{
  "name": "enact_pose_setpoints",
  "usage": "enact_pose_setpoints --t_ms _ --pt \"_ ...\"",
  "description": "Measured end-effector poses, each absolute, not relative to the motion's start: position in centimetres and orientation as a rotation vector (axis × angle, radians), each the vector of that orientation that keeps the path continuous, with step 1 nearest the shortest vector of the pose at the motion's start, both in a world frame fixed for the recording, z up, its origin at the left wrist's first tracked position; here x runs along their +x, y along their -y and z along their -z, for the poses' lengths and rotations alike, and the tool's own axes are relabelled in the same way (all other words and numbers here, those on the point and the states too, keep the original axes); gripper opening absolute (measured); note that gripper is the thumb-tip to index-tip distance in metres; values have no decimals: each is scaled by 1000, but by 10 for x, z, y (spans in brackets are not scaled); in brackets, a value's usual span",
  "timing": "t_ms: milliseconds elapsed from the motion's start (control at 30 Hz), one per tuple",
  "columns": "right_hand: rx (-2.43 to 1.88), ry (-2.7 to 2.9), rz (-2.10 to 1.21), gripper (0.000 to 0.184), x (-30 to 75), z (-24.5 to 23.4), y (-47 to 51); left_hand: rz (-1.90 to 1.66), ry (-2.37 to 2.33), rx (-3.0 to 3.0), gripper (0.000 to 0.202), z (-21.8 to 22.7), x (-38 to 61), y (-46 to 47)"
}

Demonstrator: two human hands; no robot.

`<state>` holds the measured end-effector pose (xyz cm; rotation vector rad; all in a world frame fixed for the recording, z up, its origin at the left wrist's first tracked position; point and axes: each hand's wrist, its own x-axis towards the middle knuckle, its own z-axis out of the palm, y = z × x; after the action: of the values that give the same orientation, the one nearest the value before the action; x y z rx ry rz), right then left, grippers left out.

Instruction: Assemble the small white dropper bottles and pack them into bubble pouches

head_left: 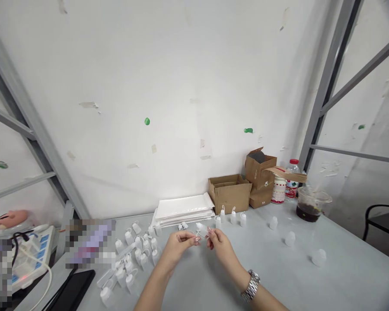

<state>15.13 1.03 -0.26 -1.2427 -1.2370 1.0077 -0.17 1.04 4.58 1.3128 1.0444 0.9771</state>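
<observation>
My left hand (178, 242) and my right hand (221, 244) meet over the grey table (343, 276), fingers pinched on a small clear plastic bottle (201, 228) held between them. My right wrist wears a metal watch (250, 286). Several small white bottles with tethered caps (134, 255) lie scattered just left of my left hand. Three more small bottles (232, 217) stand upright just beyond my hands.
A stack of white padded envelopes (184, 210) lies by the wall. Open cardboard boxes (230, 192) stand behind it, with a red-capped drink bottle (292, 178) and a clear cup of dark liquid (312, 203). Loose white caps (290, 238) dot the right side. A black phone (74, 288) and power strip (35, 255) sit left.
</observation>
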Motion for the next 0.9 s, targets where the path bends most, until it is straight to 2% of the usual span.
enact_pose_setpoints --t_ms 167,367,500,667,900 --pt "-1228 1231 -1011 50 152 3 -11 -1036 -1065 1222 20 -39 -3 -19" --pt "-1137 1252 -1030 45 149 -8 -3 -1301 -938 715 13 -29 -6 -27" --pt "-1160 1397 -975 41 147 -14 6 -1444 -841 480 20 -30 -6 -29" --pt "-1280 1533 -742 34 144 -16 16 -1421 -733 371 24 -33 -4 -25" --pt "-1281 1544 -711 31 142 -17 19 -1378 -712 372 25 -36 -1 -20"
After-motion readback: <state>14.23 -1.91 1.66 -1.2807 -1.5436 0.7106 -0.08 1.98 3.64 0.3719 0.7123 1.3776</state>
